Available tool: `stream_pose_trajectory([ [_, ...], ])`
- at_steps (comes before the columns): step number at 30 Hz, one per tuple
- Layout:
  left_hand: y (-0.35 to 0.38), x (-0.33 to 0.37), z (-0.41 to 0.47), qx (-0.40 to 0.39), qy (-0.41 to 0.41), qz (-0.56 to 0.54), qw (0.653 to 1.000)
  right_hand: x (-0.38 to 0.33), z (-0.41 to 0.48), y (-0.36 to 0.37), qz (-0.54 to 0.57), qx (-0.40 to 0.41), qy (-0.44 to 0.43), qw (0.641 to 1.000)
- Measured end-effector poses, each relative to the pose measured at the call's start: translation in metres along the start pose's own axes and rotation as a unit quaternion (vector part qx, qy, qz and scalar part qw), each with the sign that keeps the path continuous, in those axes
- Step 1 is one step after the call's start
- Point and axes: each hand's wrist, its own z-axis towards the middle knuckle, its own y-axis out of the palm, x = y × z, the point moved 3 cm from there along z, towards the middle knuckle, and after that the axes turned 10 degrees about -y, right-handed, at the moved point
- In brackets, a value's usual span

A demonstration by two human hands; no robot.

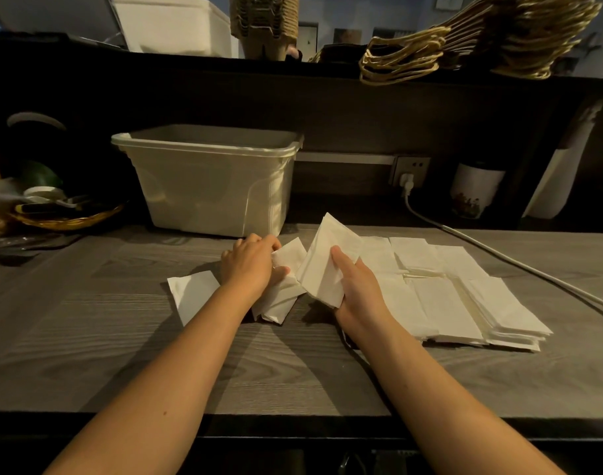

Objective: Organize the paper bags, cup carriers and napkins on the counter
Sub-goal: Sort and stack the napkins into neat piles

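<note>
White napkins lie spread over the grey wooden counter point(87, 337). My right hand point(358, 289) holds a stack of napkins point(324, 258) tilted up off the counter, thumb across its face. My left hand point(250, 265) pinches a smaller bunch of napkins point(283, 293) just to the left of it. A single napkin point(193, 294) lies flat beside my left wrist. A wide layered spread of napkins point(464, 296) covers the counter to the right. On the upper shelf stand brown cup carriers point(264, 22) and paper bags with twisted handles point(481, 39).
A white plastic bin point(211, 180) stands on the counter behind my hands. A basket of small items point(67, 214) sits at the left. A white cable point(498, 258) runs from a wall socket point(411, 171) across the right side. A white cup point(474, 190) stands at the back right.
</note>
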Motion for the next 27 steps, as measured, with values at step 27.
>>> stream_pose_trajectory([
  [27, -0.017, 0.013, -0.006, -0.101, 0.029, -0.456, 0.884, -0.004, -0.001, 0.003, 0.052, -0.021, 0.011, 0.998],
])
